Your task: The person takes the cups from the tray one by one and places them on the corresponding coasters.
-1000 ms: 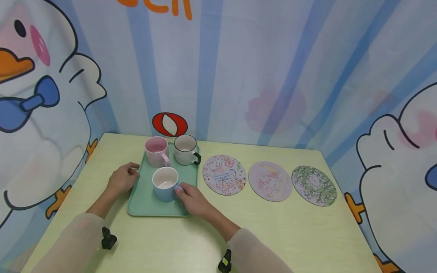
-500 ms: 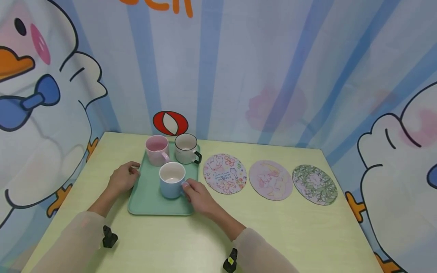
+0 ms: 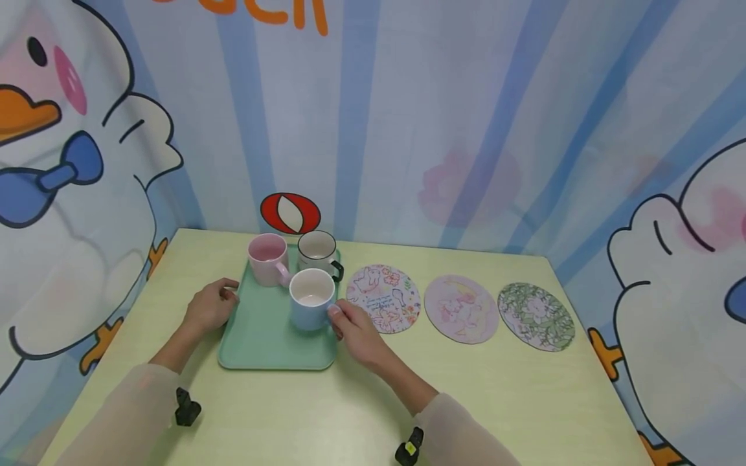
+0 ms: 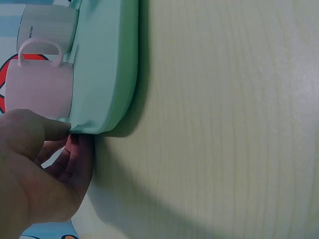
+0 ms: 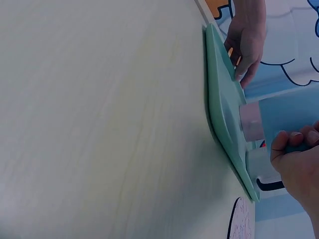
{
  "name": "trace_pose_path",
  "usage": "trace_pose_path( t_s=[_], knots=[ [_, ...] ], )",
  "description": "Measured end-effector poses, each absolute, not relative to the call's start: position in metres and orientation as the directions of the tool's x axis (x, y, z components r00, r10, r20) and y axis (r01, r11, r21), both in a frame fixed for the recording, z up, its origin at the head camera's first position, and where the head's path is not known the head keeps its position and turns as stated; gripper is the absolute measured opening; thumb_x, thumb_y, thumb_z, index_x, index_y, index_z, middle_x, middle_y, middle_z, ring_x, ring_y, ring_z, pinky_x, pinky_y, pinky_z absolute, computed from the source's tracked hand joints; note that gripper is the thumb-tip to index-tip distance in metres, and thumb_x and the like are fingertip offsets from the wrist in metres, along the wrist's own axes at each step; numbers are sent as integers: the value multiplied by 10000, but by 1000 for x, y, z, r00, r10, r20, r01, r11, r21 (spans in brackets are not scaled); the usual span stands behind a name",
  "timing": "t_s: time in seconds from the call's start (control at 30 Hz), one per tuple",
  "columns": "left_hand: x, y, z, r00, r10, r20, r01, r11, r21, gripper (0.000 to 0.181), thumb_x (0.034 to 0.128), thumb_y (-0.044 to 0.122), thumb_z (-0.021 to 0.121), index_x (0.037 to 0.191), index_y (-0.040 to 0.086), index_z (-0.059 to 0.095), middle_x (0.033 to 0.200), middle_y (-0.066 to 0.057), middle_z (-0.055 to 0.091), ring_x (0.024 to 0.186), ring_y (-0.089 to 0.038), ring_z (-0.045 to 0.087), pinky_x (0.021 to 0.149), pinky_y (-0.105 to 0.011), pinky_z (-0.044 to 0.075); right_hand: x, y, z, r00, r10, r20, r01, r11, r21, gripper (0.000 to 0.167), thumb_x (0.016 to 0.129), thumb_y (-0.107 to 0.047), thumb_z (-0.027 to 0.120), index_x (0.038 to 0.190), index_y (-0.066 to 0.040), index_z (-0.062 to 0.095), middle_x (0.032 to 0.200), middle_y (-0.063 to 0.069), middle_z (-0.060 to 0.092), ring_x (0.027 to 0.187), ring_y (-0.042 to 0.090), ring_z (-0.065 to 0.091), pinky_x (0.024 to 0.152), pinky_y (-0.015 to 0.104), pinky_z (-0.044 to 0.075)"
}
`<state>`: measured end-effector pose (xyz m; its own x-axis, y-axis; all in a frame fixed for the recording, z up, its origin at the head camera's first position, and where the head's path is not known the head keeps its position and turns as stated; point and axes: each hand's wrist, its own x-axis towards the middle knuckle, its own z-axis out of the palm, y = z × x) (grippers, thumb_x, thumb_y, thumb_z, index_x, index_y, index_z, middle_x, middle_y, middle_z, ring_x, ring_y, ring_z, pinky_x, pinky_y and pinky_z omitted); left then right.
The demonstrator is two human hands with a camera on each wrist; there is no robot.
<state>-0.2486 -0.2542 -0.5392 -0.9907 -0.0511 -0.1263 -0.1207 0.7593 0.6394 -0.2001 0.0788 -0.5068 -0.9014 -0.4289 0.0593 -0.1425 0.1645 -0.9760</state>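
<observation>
My right hand [image 3: 360, 333] pinches the handle of a blue mug [image 3: 311, 310], white inside, over the right part of a green tray [image 3: 256, 346]. In the right wrist view the blue mug [image 5: 289, 112] is in the curled fingers of that hand [image 5: 301, 169]. My left hand [image 3: 211, 304] grips the tray's left rim, thumb on top and fingers beneath, as the left wrist view shows at the hand [image 4: 45, 164]. A pink mug [image 3: 267, 262] and a white mug [image 3: 315, 251] with a black handle stand at the tray's back.
Right of the tray lie three round coasters in a row: a flowery one [image 3: 383, 299], a pink one [image 3: 460, 309] and a green patterned one [image 3: 536, 317]. A printed curtain [image 3: 396, 129] hangs behind the pale table [image 3: 466, 401].
The blue mug has moved right and slightly back with my right hand, from the tray's middle to its right side. My left hand stays at the rim.
</observation>
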Motion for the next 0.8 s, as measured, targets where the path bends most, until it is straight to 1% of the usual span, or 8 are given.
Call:
trace_pose_path(
  t_s=[0.2, 0.3, 0.4, 0.5, 0.67, 0.73, 0.8],
  knots=[
    [-248, -255, -540, -990, -51, -132, -124, 760, 638, 407, 1060, 162, 528, 1413, -39, 559, 1169, -230, 665, 991, -345, 623, 853, -513, 478, -200, 92, -504, -916, -396, 67, -144, 168, -975, 327, 1156, -209, 414, 911, -15, 515, 806, 66, 491, 785, 222, 495, 746, 410, 447],
    [-248, -257, -541, -991, -47, -127, -118, 760, 639, 403, 1061, 162, 534, 1408, -41, 564, 1161, -228, 668, 987, -344, 627, 850, -511, 479, -201, 97, -502, -923, -380, 58, -135, 179, -975, 326, 1155, -219, 419, 933, -4, 522, 822, 87, 501, 794, 218, 495, 749, 395, 443],
    [-248, -257, -540, -991, -45, -123, -114, 757, 643, 398, 1059, 159, 541, 1402, -43, 569, 1150, -227, 670, 973, -339, 631, 832, -494, 477, -201, 101, -502, -927, -366, 78, -147, 164, -975, 330, 1153, -209, 426, 944, 29, 520, 809, 88, 489, 787, 224, 495, 743, 361, 447],
    [-247, -258, -539, -992, -44, -121, -112, 753, 649, 397, 1054, 152, 545, 1397, -46, 571, 1141, -227, 670, 948, -330, 633, 795, -458, 474, -201, 106, -501, -927, -360, 104, -163, 137, -977, 334, 1155, -192, 415, 947, 52, 506, 806, 93, 474, 796, 267, 500, 744, 343, 463],
    [-247, -257, -537, -991, -41, -124, -112, 751, 651, 401, 1049, 149, 551, 1396, -49, 570, 1130, -221, 669, 925, -317, 633, 760, -415, 463, -203, 114, -499, -929, -342, 139, -187, 111, -976, 325, 1157, -171, 405, 937, 52, 493, 821, 191, 468, 814, 330, 491, 747, 355, 468],
    [-247, -257, -536, -992, -39, -123, -110, 752, 650, 399, 1048, 149, 554, 1395, -49, 571, 1123, -216, 670, 925, -316, 634, 761, -416, 464, -204, 117, -498, -933, -326, 155, -199, 105, -974, 320, 1154, -160, 410, 932, 52, 498, 821, 220, 470, 806, 318, 487, 741, 351, 461],
    [-247, -256, -536, -992, -37, -123, -108, 752, 651, 399, 1050, 149, 554, 1394, -52, 569, 1119, -216, 669, 924, -315, 634, 760, -421, 466, -206, 121, -496, -936, -308, 169, -210, 105, -972, 320, 1152, -153, 415, 926, 55, 508, 811, 211, 475, 794, 298, 485, 735, 350, 452]
  ],
)
